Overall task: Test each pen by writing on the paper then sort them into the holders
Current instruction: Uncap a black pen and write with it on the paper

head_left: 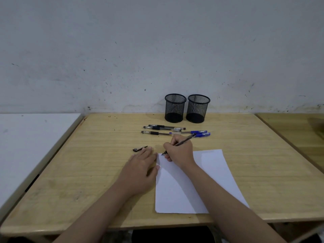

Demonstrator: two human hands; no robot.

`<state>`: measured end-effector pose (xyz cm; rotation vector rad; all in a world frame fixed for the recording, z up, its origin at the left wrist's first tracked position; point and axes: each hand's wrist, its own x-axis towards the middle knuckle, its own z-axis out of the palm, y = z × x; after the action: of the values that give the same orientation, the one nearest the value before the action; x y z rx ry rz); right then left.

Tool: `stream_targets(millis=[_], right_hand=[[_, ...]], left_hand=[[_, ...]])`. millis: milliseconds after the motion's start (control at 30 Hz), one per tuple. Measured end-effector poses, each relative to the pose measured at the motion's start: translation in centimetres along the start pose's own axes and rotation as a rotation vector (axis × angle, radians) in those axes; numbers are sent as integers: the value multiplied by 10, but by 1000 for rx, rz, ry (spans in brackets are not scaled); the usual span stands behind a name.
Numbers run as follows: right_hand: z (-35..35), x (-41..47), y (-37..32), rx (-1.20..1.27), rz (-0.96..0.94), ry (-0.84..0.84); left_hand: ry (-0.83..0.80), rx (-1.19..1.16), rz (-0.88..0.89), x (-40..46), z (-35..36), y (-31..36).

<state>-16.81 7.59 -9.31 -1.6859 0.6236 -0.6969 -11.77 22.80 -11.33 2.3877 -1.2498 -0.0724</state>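
While the left hand (142, 163) is laid flat with straight fingers, its fingertips and thumb resting at the left edge of the paper (191, 183), a black pen (182, 142) is gripped by the right hand (178, 151), whose fingers are curled round the barrel. The pen is tilted, its tip set at the paper's far left corner and its rear end pointing away to the right. The sheet is seen lying slightly askew on the tabletop (87, 163), reaching close to the near edge, with the right forearm crossing it.

Just beyond the left fingertips, a black pen cap (139, 148) is found lying on the bare wood. Farther toward the back edge, three black pens (163, 129) are laid roughly parallel, and beside them, to the right, two blue pens (198, 133) are placed, partly hidden behind the right hand. At the back edge, against the wall (157, 50), two black mesh holders (186, 108) are set upright just beside each other; no pens are seen in them.
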Motion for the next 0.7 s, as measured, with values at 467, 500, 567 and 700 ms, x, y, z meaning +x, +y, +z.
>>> stream_targets(millis=[467, 500, 567, 700], right_hand=[[-5, 0, 2, 138, -24, 160], [-5, -1, 0, 138, -13, 163], [-6, 0, -3, 134, 9, 134], [-12, -5, -11, 174, 57, 10]], left_hand=[[314, 22, -146, 1, -4, 0], [283, 22, -217, 3, -6, -1], [211, 25, -296, 6, -4, -3], [287, -14, -240, 6, -5, -1]])
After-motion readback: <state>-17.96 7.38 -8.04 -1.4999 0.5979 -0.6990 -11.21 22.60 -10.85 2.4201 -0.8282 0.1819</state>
